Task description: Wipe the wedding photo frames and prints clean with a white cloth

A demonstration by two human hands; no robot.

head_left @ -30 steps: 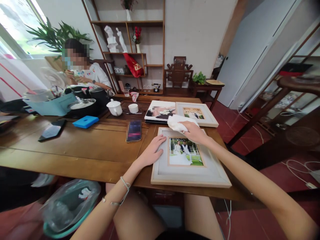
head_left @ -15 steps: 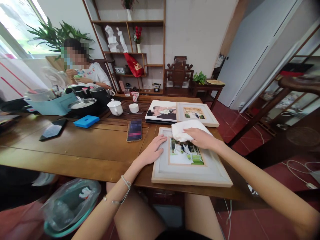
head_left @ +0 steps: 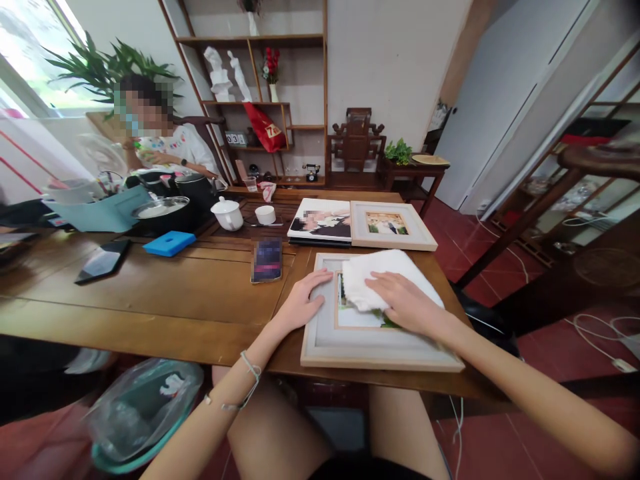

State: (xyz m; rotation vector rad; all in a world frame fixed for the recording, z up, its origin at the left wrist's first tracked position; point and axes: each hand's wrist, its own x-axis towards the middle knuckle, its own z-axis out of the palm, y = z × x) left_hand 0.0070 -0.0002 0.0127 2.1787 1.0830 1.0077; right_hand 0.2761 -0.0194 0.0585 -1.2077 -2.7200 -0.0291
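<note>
A picture frame [head_left: 320, 347] with a pale wood edge and white mat lies flat at the table's near right edge. My left hand [head_left: 304, 300] rests on its left side, fingers apart and holding nothing. Under my right hand [head_left: 403, 300] is a folded white cloth [head_left: 387, 265], which it grips and presses on the frame's upper middle. The cloth and hand cover most of the photo [head_left: 360, 319]; green and white parts of it show at the left and below.
Behind the frame lie a photo panel [head_left: 320, 217] and a second framed photo [head_left: 425, 230]. A phone [head_left: 267, 260], blue block [head_left: 169, 243], white lidded cup [head_left: 227, 213] and small bowl [head_left: 265, 214] stand leftward. Another person [head_left: 175, 150] sits across the table. A lined bin [head_left: 145, 413] is below left.
My right hand has moved the cloth down from the frame's top edge onto the photo, and the cloth lies more spread out. My left hand stays at the frame's left side.
</note>
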